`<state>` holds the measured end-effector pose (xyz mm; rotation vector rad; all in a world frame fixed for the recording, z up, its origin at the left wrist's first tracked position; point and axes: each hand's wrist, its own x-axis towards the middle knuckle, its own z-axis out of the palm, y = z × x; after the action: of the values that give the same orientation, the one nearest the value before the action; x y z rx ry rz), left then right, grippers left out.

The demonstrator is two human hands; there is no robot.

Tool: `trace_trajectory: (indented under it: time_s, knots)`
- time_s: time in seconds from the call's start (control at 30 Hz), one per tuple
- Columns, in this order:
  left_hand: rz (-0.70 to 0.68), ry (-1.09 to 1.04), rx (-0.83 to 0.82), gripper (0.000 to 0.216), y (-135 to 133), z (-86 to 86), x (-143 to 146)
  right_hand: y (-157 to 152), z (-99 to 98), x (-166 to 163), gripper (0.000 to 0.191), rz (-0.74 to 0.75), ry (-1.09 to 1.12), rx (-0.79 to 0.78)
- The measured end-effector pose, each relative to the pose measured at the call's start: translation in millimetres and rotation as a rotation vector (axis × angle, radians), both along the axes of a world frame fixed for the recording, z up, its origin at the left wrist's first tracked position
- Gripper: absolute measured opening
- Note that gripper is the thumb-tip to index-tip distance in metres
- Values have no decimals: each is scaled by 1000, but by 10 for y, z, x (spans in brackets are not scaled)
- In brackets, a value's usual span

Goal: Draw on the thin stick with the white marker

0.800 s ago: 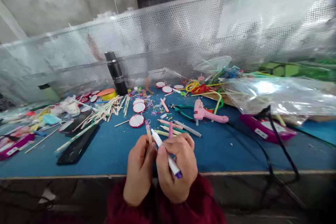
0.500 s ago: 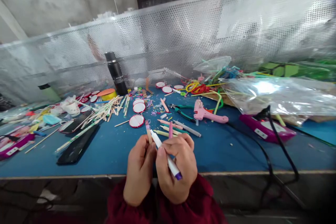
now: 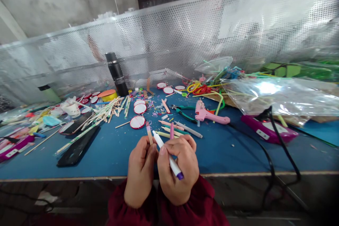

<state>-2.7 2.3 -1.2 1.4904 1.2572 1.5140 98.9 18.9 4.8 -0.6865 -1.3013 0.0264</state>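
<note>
My right hand (image 3: 178,169) grips a white marker (image 3: 167,155) with a purple end, held slantwise in front of the table's near edge. My left hand (image 3: 140,173) is closed against it, pinching something small that my fingers hide; a wooden stick (image 3: 149,133) pokes up just above that hand. Both wrists wear dark red sleeves. A pink-tipped pen (image 3: 172,131) and several other coloured pens (image 3: 172,127) lie on the blue tabletop (image 3: 111,152) just beyond my fingers.
A pink glue gun (image 3: 209,114) with a black cable (image 3: 267,155), green-handled pliers (image 3: 182,111), red-rimmed white discs (image 3: 137,122), wooden sticks (image 3: 106,114), a black phone (image 3: 78,146), a black flask (image 3: 116,74) and plastic bags (image 3: 280,97) crowd the table. A perforated metal screen (image 3: 185,35) backs it.
</note>
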Motion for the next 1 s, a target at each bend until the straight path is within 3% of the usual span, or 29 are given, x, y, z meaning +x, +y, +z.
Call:
trace_trajectory:
  time_s: [1.0]
  knots:
    - [-32, -69, 12, 28, 5, -9, 25, 1, 37, 13, 14, 43, -65, 15]
